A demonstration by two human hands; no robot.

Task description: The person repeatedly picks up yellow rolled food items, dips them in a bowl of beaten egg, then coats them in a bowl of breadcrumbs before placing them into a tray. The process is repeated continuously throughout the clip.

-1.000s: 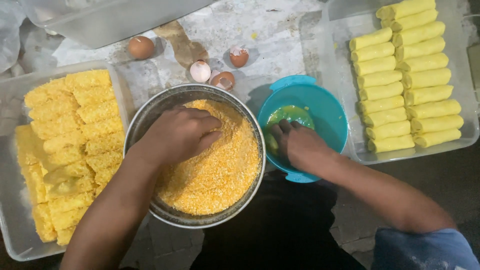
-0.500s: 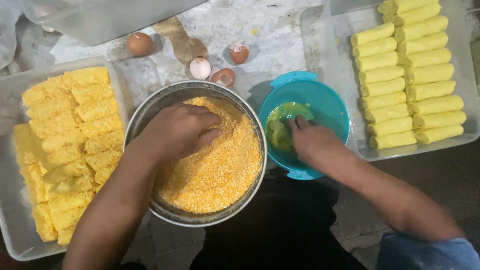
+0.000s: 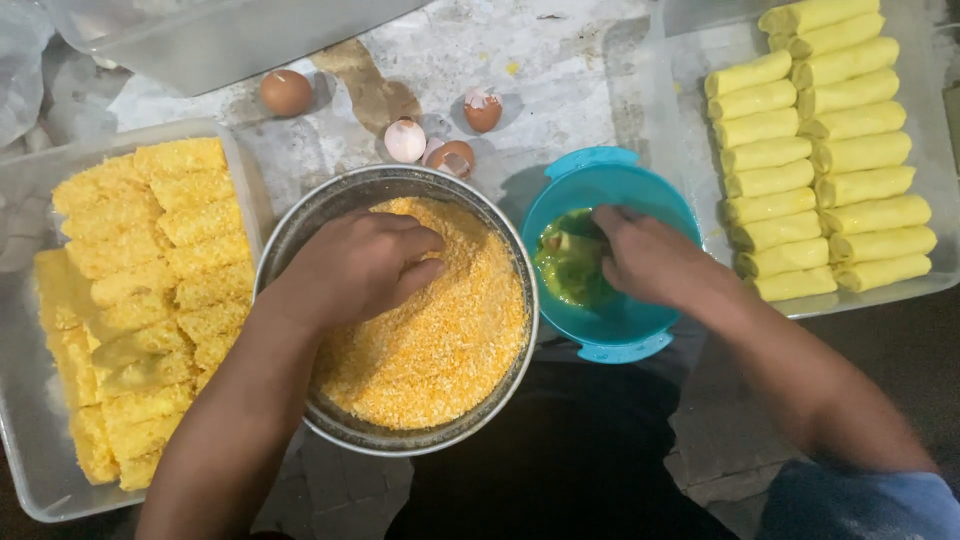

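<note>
The left hand (image 3: 360, 265) rests knuckles-up in the metal bowl (image 3: 300, 225) of orange breadcrumbs (image 3: 440, 340), fingers curled down into the crumbs; whether it holds anything under them cannot be told. The right hand (image 3: 645, 255) dips into the blue bowl (image 3: 620, 340), fingers bent over a roll (image 3: 565, 250) lying in the yellow-green egg wash (grip unclear). Left of the metal bowl sits a tray (image 3: 20, 430) of crumbed rolls (image 3: 130, 270); to the right, a tray (image 3: 680, 60) of plain yellow rolls (image 3: 830, 160). A whole egg (image 3: 286, 92) and broken shells (image 3: 445, 135) lie beyond the bowls
</note>
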